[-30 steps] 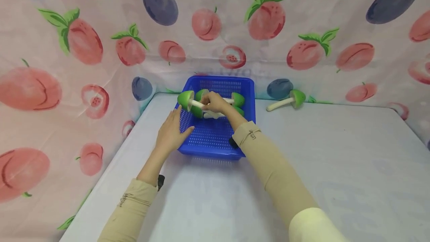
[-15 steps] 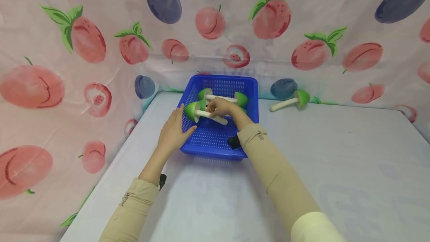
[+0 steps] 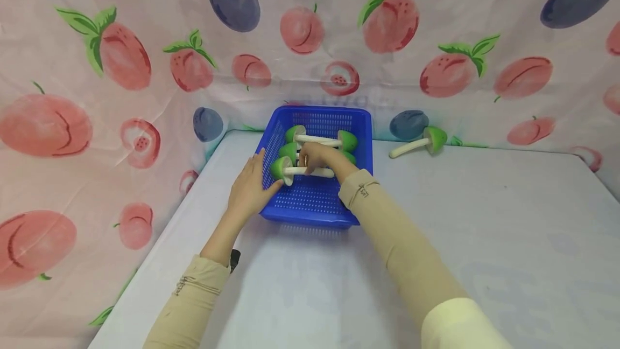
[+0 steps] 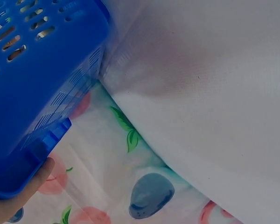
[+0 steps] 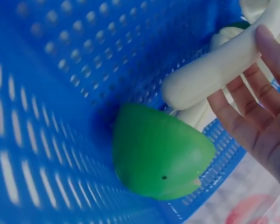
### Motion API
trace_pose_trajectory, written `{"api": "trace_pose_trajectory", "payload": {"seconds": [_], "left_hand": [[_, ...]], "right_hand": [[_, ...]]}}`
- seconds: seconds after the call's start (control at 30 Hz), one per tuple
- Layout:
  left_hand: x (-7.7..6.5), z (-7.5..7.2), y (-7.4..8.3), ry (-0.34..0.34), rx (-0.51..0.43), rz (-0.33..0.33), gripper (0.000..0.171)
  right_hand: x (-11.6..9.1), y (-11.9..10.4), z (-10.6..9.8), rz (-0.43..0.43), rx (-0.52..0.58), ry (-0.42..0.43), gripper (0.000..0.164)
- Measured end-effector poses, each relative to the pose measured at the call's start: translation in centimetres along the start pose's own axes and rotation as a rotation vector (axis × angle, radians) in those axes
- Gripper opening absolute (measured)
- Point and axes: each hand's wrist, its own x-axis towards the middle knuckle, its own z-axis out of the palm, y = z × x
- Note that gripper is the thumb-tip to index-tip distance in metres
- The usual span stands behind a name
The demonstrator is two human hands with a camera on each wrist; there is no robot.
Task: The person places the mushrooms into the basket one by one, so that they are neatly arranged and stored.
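My right hand is inside a blue perforated basket, pinching the white stem of a toy mushroom with a green cap. The mushroom lies crosswise, its cap toward the basket's left side. In the right wrist view, thumb and fingers hold the stem, and another mushroom's green cap sits below its end. Several more mushrooms lie behind it, partly hidden by my hand. My left hand rests along the basket's left rim, fingers straight; one finger shows against the rim in the left wrist view.
Another green-capped mushroom lies on the white table right of the basket, near the back wall. Fruit-printed cloth hangs behind and at the left. A dark strap piece shows at my left wrist.
My right hand has brought the held mushroom down and toward the basket's front, and its stem has turned nearly level. My left hand has stayed at the rim. The view has shifted slightly.
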Motion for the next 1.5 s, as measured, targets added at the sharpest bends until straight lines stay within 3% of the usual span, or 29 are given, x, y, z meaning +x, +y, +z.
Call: {"api": "trace_pose_trajectory", "payload": {"seconds": [0.03, 0.17, 0.3, 0.6, 0.97, 1.13, 1.5], "left_hand": [[0.0, 0.0, 0.0, 0.001, -0.002, 0.001, 0.084], [0.1, 0.0, 0.0, -0.003, -0.005, -0.001, 0.084], [0.0, -0.1, -0.1, -0.006, 0.005, -0.01, 0.083], [0.0, -0.1, -0.1, -0.015, 0.005, -0.012, 0.083], [0.0, -0.1, -0.1, -0.016, 0.008, -0.006, 0.084], [-0.3, 0.0, 0.0, -0.021, 0.006, -0.006, 0.084], [-0.1, -0.1, -0.1, -0.008, 0.001, 0.003, 0.084]], "right_hand": [[-0.8, -0.9, -0.1, 0.032, -0.038, -0.013, 0.025], [-1.4, -1.4, 0.3, -0.003, -0.121, -0.005, 0.024], [-1.5, -1.5, 0.8, -0.024, -0.118, 0.011, 0.017], [-1.6, -1.9, 1.2, 0.02, -0.084, 0.004, 0.018], [-0.4, -2.1, 1.7, 0.105, -0.189, 0.016, 0.025], [-0.3, -2.1, 2.0, 0.097, -0.199, 0.024, 0.027], [-1.2, -3.0, -0.7, 0.072, -0.248, -0.092, 0.035]]}}
